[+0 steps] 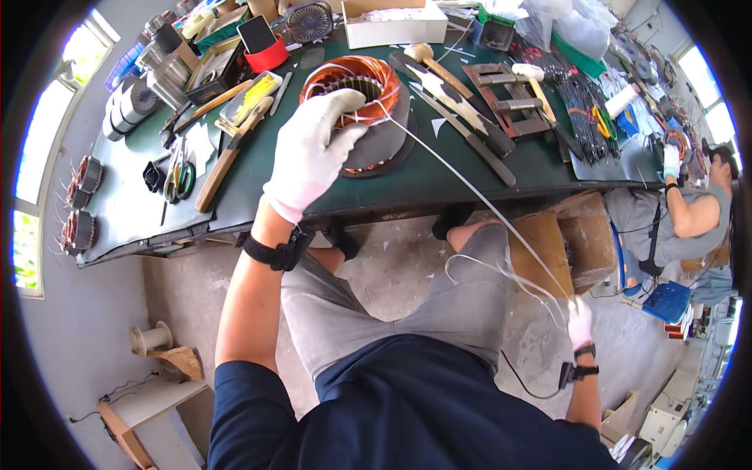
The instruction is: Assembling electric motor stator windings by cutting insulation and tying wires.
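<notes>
On the green-topped bench in front of me stands a motor stator (385, 142), a grey cylinder with a thick ring of copper windings (381, 72) on top. My left hand (317, 145), in a white glove, grips the near left side of that ring, its fingers curled over the inner rim and its thumb lower down. A white cord (501, 217) passes around the windings and stretches taut down to the right. Its other end is pinched in my right hand (580, 323), also gloved, held low beyond my right knee. Loose cord loops hang near that hand.
Left of the stator lie a wooden-handled tool (223, 168), scissors (182, 178) and a yellow-filled tray (254, 95). A long flat file (474, 145), a mallet (435, 64) and a metal frame (509, 98) lie to its right. Another person (677, 215) works at far right. Cardboard boxes (540, 247) stand under the bench.
</notes>
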{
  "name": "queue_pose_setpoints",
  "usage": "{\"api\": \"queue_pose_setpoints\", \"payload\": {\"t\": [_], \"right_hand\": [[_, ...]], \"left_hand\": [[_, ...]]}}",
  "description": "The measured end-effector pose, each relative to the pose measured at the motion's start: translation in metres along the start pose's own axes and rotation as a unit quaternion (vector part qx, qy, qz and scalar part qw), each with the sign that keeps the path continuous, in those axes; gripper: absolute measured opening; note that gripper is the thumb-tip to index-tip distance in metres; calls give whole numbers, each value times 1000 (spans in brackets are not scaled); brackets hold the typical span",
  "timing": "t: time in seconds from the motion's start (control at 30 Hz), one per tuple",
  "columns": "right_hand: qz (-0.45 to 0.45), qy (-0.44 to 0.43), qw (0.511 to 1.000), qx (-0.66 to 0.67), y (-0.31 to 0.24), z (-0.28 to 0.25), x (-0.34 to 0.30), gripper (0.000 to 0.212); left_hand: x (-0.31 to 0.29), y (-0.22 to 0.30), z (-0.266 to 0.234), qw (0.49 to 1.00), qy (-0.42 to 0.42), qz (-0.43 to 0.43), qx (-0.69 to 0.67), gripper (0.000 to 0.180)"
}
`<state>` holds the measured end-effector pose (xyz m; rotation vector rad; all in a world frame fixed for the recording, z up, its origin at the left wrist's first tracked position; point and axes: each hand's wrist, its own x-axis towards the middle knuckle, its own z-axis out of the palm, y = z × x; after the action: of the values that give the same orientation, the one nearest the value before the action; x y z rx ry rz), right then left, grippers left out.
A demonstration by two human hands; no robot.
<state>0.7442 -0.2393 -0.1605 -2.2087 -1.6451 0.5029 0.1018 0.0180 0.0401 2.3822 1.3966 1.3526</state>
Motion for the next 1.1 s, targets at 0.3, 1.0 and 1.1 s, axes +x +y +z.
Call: {"api": "queue_pose_setpoints", "payload": {"t": [0.3,1.0,1.1], "right_hand": [[-297,59,952,-34,-285,7,80,30],[-224,-198,650,699,-536,38,86,34],[-240,-157,730,620,-524,52,92,31]], "left_hand": [[-2,-6,8,986,52,154,44,22],[7,-11,-5,998,38,47,9,25],[-1,-8,7,995,56,83,21,32]]}}
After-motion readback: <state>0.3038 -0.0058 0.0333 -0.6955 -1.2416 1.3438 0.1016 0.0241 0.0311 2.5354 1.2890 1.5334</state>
